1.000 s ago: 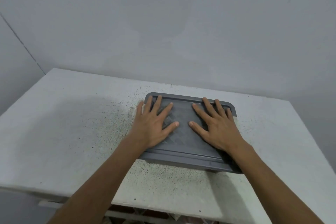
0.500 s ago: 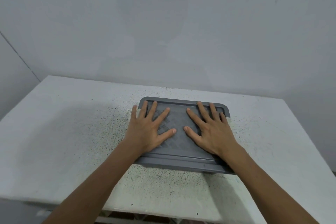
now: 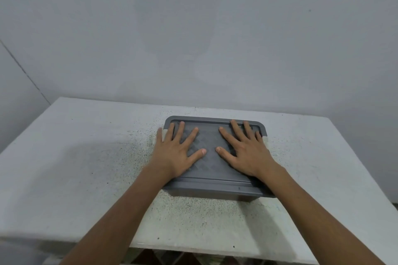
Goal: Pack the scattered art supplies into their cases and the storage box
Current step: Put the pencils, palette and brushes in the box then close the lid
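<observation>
A storage box with a grey textured lid (image 3: 212, 165) stands in the middle of the white speckled table (image 3: 75, 168). The lid covers the box, so its contents are hidden. My left hand (image 3: 176, 153) lies flat on the lid's left half with fingers spread and straight. My right hand (image 3: 245, 150) lies flat on the right half in the same way. Both thumbs point inward and are a small gap apart. No loose art supplies show on the table.
A plain grey wall rises right behind the table's far edge. Bare tabletop lies to the left and right of the box. Under the near edge a patterned floor (image 3: 172, 258) shows.
The view tilted upward a little, so box and hands sit lower and slightly left in frame. Both hands stay flat on the lid in the same pose.
</observation>
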`<state>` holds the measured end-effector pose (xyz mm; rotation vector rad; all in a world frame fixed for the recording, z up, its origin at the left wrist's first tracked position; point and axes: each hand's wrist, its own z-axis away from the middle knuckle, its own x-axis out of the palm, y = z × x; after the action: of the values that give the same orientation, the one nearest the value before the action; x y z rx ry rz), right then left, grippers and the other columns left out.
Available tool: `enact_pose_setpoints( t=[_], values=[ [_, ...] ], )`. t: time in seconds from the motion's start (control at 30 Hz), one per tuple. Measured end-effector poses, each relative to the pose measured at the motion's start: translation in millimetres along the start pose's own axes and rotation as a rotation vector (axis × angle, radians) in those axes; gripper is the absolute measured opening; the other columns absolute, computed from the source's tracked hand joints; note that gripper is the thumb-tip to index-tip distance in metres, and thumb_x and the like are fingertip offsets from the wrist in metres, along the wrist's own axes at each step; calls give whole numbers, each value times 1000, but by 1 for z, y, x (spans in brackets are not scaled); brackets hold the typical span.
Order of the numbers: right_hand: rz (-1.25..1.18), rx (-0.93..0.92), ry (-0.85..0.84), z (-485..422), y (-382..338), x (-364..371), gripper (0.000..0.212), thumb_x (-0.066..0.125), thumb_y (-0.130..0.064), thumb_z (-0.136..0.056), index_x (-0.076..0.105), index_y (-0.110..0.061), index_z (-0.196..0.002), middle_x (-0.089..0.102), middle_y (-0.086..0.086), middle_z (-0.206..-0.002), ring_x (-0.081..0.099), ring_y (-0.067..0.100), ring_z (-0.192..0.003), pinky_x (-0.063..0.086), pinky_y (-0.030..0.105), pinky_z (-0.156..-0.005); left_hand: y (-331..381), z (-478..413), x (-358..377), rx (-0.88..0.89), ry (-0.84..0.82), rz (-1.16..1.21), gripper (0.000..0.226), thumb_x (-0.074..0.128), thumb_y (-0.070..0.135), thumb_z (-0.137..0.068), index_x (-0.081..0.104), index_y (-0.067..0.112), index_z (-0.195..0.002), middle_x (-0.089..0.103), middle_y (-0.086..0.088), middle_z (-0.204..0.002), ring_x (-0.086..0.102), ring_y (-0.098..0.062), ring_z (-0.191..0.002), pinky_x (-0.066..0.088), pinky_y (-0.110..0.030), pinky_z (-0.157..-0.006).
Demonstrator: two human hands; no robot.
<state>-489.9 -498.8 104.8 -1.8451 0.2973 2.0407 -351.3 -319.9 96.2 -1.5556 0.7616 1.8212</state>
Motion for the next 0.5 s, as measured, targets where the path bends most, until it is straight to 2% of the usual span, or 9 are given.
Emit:
enact_pose_setpoints(
  t=[0.1,0.17,0.27,0.37,0.43,0.5],
  values=[
    [-3,-6,14,8,-2,2,86,-3,-80,-78,0,-43,-155,-7,0,-166,-8,31,-152,0,54,-122,7,9,6,-7,18,20,73,0,72,-88,-17,39,-151,-19,-2,-162,-18,-27,-148,-12,-52,-118],
    [-23,-12,16,17,-3,3,88,-3,-82,-78,3,-41,-156,-4,2,-166,-5,30,-152,0,50,-122,7,18,11,10,43,38,77,-8,72,-84,-14,37,-152,-16,-2,-163,-17,-26,-149,-13,-50,-117],
    [-84,-28,-8,35,-5,2,84,9,-80,-81,4,-41,-156,-7,0,-166,-9,26,-152,-3,44,-122,3,34,11,57,49,93,93,-16,77,-72,-9,33,-154,-15,1,-162,-16,-22,-149,-14,-45,-116],
    [-96,-40,-16,56,-9,6,88,7,-87,-78,1,-44,-155,-13,-3,-164,-14,23,-151,-8,40,-122,1,53,14,90,107,80,92,-15,75,-77,-1,30,-155,-8,2,-163,-11,-19,-150,-13,-40,-118],
    [-71,-44,3,66,-12,11,89,0,-88,-76,-4,-45,-154,-15,-3,-164,-16,22,-151,-11,39,-121,0,63,20,101,175,40,85,-9,72,-87,10,26,-155,4,0,-163,1,-20,-151,-4,-41,-121],
    [-22,-42,34,72,-15,17,87,-7,-86,-78,-9,-43,-154,-15,-2,-164,-16,23,-151,-13,37,-119,0,67,25,103,199,11,80,2,69,-95,30,21,-152,27,-6,-159,22,-25,-148,11,-45,-119]
  ],
)
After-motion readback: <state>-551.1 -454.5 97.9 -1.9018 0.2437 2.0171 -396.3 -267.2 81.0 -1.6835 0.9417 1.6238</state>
